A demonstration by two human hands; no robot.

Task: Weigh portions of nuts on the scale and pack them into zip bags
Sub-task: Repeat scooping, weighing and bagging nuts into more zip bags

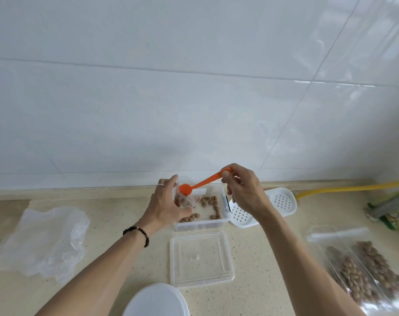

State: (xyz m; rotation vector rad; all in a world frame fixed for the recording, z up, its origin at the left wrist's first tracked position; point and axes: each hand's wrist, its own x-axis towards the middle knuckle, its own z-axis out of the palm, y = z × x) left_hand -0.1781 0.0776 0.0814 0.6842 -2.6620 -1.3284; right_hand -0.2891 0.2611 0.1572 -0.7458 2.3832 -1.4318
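Note:
A clear plastic box at the back of the counter holds scattered brown nuts. My left hand reaches into its left side and holds a small clear zip bag with a few nuts inside. My right hand pinches the handle of an orange spoon, whose bowl hangs over the bag's mouth. Whether the spoon carries nuts is not visible. No scale display is in view.
The box's clear lid lies in front of it. Filled zip bags of nuts lie at the right, crumpled clear plastic at the left. A white perforated tray, a round white lid, a yellow hose and a green packet are nearby.

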